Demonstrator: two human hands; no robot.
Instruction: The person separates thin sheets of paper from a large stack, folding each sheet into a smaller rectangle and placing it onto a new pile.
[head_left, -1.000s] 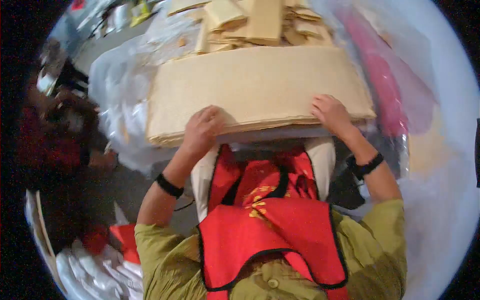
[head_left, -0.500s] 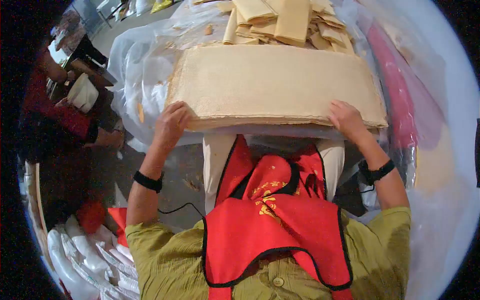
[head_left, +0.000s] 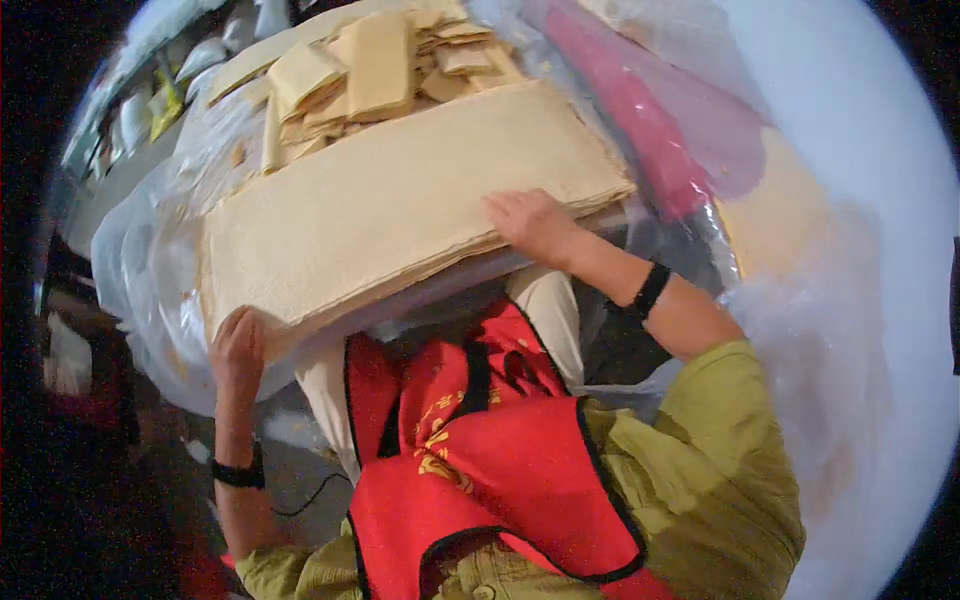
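A wide stack of thin pale-yellow sheets [head_left: 400, 190] lies in front of me, slanted in the view. My left hand [head_left: 238, 345] is at its near left corner, fingers bent over the edge; whether they pinch any sheet is hidden. On the near edge, right of the middle, rests my right hand [head_left: 530, 225], its fingers lying over the top sheet and slightly apart. Folded yellow pieces [head_left: 380, 65] are heaped just behind the stack.
Clear plastic film [head_left: 150, 250] spreads under and left of the stack. Pink plastic [head_left: 640, 110] lies to the right. Bags, one of them yellow [head_left: 165, 108], stand at the far left. A red apron [head_left: 500, 460] covers my lap.
The whole view has turned, so the stack now slants up to the right. My right hand has moved inward along the near edge, away from the right corner. The person at the left is hardly visible now.
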